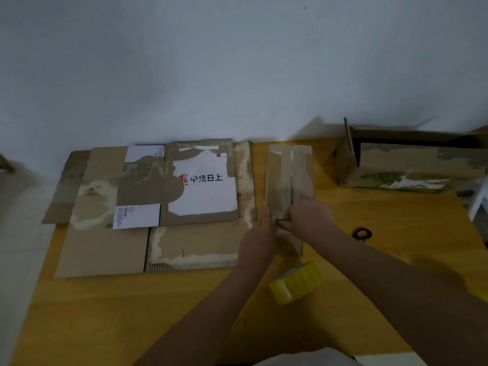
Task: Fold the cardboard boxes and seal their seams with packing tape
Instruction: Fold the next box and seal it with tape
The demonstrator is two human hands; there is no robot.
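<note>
Head view: both hands press the small box (pixel 289 180). Left hand (pixel 264 223) lies flat beside it; right hand (pixel 307 215) pinches its near edge. Cardboard looks light, bendy; grip edges. Tape roll (pixel 295 282) sits near the wrists.

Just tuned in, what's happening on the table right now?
A person is working on a small cardboard box on the yellow table. The left hand rests against the box's near left edge, and the right hand presses on its near end by the centre seam. A yellow roll of packing tape lies just in front, untouched. Flattened cardboard lies to the left, scissors to the right, and a bigger open box at the far right.
</note>
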